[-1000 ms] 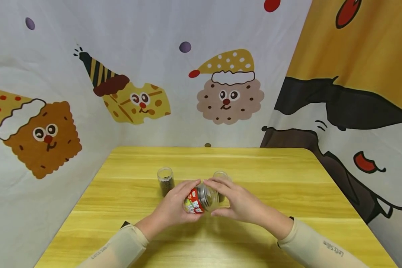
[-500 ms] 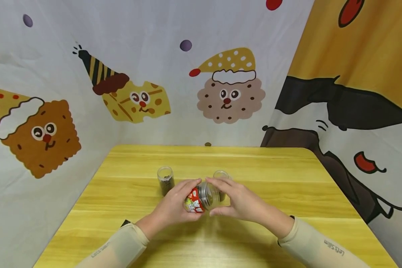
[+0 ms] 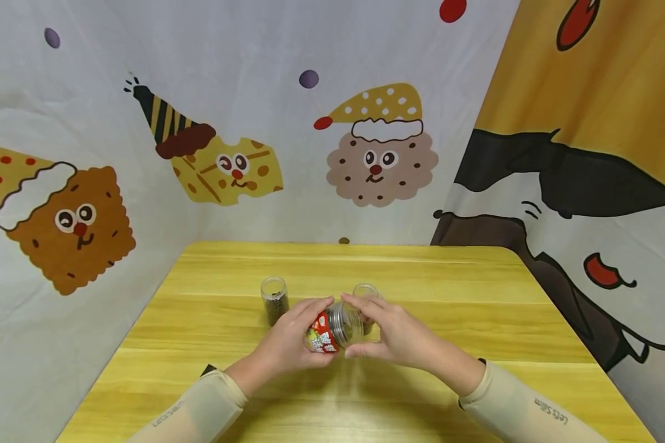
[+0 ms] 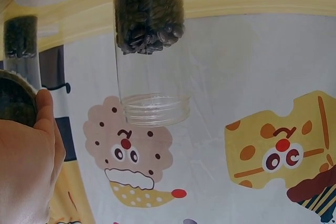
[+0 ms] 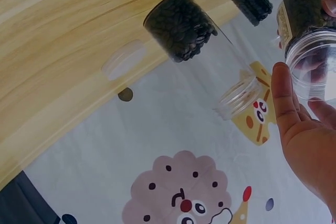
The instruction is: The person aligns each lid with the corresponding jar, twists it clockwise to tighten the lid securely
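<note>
A red-labelled jar (image 3: pixel 322 335) is gripped on its side by the left hand (image 3: pixel 288 341), above the middle of the table (image 3: pixel 443 271). Its clear, ribbed end is loosely encircled by the curved fingers and thumb of the right hand (image 3: pixel 401 338). A dark mass is contained in it. Two tall clear jars are stood upright: a left jar (image 3: pixel 275 304), toward the left edge, and a right jar (image 5: pixel 202 45), partly hidden behind the right hand. Both are part-filled with glossy dark beans (image 4: pixel 149 17). The table is smooth, yellow and wood-grained, with rounded far corners.
</note>
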A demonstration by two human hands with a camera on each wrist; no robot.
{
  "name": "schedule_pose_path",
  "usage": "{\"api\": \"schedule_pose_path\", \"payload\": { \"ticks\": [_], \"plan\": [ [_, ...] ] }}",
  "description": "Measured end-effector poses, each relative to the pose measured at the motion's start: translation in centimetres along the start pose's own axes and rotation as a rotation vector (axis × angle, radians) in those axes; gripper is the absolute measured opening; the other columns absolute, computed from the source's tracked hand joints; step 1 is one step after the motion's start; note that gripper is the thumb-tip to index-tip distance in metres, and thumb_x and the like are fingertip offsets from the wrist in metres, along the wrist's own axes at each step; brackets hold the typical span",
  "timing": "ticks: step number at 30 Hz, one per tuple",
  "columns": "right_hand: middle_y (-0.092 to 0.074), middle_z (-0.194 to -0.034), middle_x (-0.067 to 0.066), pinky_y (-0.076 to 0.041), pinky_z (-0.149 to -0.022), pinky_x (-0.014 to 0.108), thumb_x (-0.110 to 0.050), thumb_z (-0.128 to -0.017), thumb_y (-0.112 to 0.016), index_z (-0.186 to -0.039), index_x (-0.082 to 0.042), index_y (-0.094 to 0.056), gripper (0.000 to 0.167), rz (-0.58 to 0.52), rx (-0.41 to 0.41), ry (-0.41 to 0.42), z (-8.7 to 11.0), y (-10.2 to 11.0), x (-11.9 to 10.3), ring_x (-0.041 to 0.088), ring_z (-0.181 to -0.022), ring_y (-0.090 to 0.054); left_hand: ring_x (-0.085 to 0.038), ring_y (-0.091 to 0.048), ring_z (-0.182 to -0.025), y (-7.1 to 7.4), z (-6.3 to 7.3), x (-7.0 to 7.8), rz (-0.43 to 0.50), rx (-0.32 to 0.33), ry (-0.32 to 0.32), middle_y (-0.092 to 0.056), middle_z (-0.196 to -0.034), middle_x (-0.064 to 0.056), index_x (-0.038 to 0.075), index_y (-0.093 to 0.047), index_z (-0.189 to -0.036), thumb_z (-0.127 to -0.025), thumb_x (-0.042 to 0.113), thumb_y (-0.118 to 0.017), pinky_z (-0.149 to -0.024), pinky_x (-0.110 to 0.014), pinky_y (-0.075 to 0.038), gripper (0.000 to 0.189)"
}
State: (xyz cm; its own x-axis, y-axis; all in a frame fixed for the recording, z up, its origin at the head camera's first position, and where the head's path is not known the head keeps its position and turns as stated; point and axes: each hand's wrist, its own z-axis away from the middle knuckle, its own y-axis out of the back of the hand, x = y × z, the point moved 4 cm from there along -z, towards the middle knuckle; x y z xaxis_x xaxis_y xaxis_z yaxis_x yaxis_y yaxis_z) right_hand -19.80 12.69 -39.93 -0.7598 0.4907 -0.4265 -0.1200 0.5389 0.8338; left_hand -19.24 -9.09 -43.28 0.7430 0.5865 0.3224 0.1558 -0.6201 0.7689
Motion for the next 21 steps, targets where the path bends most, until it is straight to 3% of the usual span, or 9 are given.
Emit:
{"api": "schedule_pose_path", "payload": {
  "ticks": [12,21],
  "plan": [
    [-0.072,-0.128,0.019,-0.063,-0.073,0.021,-0.048,-0.088,-0.086,-0.158,-0.005,-0.049,0.09,-0.006,0.011,-0.021,0.06,0.13,-0.2,0.019,-0.094,-0.076,-0.028,-0.07,-0.123,0.24,-0.07,0.34,0.0,0.005,0.002,-0.066,-0.14,-0.014,0.003,-0.055,-0.15,-0.063,0.03,-0.104,-0.1,-0.037,-0.065,0.104],
    [-0.067,-0.141,0.02,-0.068,-0.085,0.034,-0.055,-0.085,-0.085,-0.163,-0.008,-0.042,0.101,0.044,0.009,-0.013,0.35,0.05,-0.27,0.02,-0.103,-0.078,-0.029,-0.07,-0.123,0.26,0.06,0.4,0.007,0.007,0.01,-0.066,-0.14,-0.015,0.002,-0.056,-0.149,-0.062,0.029,-0.105,-0.098,-0.037,-0.066,0.104]
  ]
}}
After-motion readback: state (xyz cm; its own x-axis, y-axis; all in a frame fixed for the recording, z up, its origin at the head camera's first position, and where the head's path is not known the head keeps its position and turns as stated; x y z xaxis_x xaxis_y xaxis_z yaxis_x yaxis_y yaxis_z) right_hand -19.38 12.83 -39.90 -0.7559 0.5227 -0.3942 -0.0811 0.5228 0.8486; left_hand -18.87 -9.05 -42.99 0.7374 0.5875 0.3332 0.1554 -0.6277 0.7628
